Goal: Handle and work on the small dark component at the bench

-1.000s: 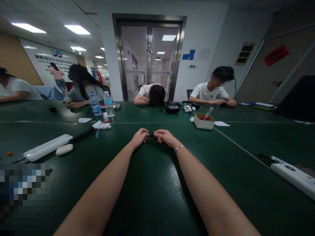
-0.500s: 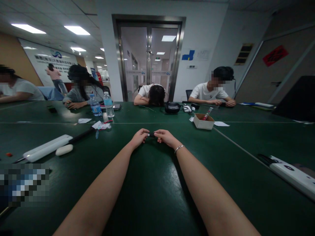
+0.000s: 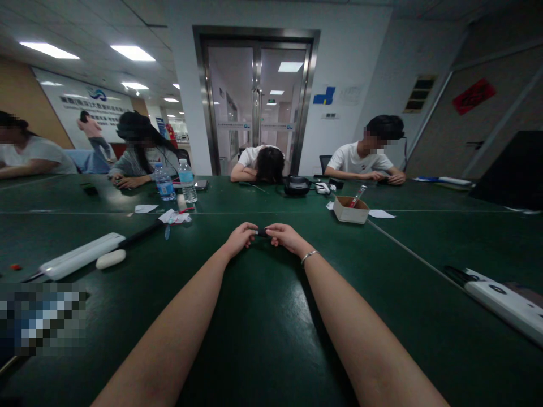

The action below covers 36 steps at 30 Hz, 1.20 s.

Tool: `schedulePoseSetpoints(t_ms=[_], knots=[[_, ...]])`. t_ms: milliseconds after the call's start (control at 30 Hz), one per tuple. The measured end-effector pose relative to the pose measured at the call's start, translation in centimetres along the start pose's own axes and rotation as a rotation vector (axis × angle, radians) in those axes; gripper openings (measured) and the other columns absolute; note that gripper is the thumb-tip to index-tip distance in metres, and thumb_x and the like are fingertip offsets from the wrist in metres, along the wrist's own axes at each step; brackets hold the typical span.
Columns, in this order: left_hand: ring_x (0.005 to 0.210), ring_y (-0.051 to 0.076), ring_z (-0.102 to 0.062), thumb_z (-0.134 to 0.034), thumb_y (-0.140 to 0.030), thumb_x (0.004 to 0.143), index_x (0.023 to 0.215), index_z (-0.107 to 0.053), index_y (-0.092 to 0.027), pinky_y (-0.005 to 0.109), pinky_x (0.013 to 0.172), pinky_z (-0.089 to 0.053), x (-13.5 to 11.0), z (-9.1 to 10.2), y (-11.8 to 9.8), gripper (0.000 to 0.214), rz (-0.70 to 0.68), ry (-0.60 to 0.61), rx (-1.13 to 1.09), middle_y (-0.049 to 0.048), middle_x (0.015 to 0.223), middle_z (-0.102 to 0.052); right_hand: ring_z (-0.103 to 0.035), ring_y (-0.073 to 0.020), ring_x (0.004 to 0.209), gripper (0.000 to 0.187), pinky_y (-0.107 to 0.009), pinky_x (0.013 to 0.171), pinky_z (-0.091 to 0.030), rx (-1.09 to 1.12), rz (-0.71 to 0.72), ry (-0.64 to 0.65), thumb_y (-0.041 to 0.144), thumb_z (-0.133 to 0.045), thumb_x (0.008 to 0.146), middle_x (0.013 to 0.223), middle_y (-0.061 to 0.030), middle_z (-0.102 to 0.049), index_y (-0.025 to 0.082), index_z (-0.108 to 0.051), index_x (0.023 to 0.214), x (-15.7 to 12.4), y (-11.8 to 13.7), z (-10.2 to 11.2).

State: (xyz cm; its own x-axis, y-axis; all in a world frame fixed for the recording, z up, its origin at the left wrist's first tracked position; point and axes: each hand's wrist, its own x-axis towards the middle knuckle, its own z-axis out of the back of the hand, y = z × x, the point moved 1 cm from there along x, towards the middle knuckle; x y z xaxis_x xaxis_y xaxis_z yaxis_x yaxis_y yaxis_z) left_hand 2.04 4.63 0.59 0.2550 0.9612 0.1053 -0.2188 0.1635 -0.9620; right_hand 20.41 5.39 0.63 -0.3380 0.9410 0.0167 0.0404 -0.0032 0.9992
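Both my arms stretch forward over the dark green table [image 3: 263, 316]. Between my hands is a small black object [image 3: 262, 232] with a silvery end on its left side; its kind is too small to make out. My left hand [image 3: 241, 238] pinches the silvery end between thumb and fingers. From the other side, my right hand [image 3: 287, 237] grips the black end, a silver bangle [image 3: 309, 257] on its wrist. Fingers hide part of the object.
On the left lie a white bar-shaped device [image 3: 82, 255] and a white oval object [image 3: 111, 259]. Farther back stand two water bottles [image 3: 188, 181] by crumpled paper [image 3: 175, 217]. An open box [image 3: 351, 210] is right of my hands; a white power strip [image 3: 504, 297] lies far right. People sit opposite.
My hands and the small black object stay almost still. In the background, the standing person at the left has shifted slightly.
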Motion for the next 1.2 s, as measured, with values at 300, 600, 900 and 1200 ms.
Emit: schedulePoseSetpoints(t_ms=[300, 600, 900, 1200], knots=[[0.049, 0.007, -0.043, -0.044, -0.031, 0.082, 0.099, -0.055, -0.016, 0.017, 0.043, -0.035, 0.3, 0.0, 0.5, 0.025, -0.011, 0.000, -0.004, -0.0018, 0.064, -0.049, -0.051, -0.0045, 0.043, 0.016, -0.013, 0.040, -0.044, 0.001, -0.008, 0.013, 0.012, -0.064, 0.076, 0.063, 0.0007, -0.059, 0.010, -0.061, 0.091, -0.2, 0.2, -0.1], [0.051, 0.008, -0.044, -0.044, -0.034, 0.082, 0.101, -0.056, -0.016, 0.018, 0.045, -0.037, 0.1, 0.1, 0.2, 0.029, -0.031, 0.006, 0.027, -0.0007, 0.065, -0.052, -0.052, -0.0047, 0.043, 0.017, -0.013, 0.040, -0.045, -0.010, -0.005, 0.024, 0.013, -0.066, 0.075, 0.061, 0.0011, -0.059, 0.010, -0.061, 0.092, -0.1, 0.2, 0.0], [0.052, 0.008, -0.046, -0.048, -0.031, 0.080, 0.102, -0.056, -0.014, 0.017, 0.045, -0.036, -0.1, -0.1, -0.2, 0.029, -0.017, 0.013, 0.035, 0.0001, 0.066, -0.054, -0.051, -0.0046, 0.043, 0.018, -0.013, 0.040, -0.044, -0.008, -0.001, 0.019, 0.013, -0.066, 0.075, 0.062, 0.0009, -0.059, 0.010, -0.061, 0.093, -0.1, 0.2, 0.0], [0.052, 0.008, -0.045, -0.046, -0.031, 0.080, 0.100, -0.058, -0.013, 0.017, 0.046, -0.034, -0.4, -0.1, -0.8, 0.029, -0.011, 0.020, 0.052, 0.0002, 0.066, -0.054, -0.052, -0.0042, 0.043, 0.017, -0.013, 0.040, -0.045, -0.011, -0.010, 0.020, 0.013, -0.064, 0.076, 0.061, 0.0013, -0.059, 0.010, -0.061, 0.093, 0.1, 0.0, 0.1]])
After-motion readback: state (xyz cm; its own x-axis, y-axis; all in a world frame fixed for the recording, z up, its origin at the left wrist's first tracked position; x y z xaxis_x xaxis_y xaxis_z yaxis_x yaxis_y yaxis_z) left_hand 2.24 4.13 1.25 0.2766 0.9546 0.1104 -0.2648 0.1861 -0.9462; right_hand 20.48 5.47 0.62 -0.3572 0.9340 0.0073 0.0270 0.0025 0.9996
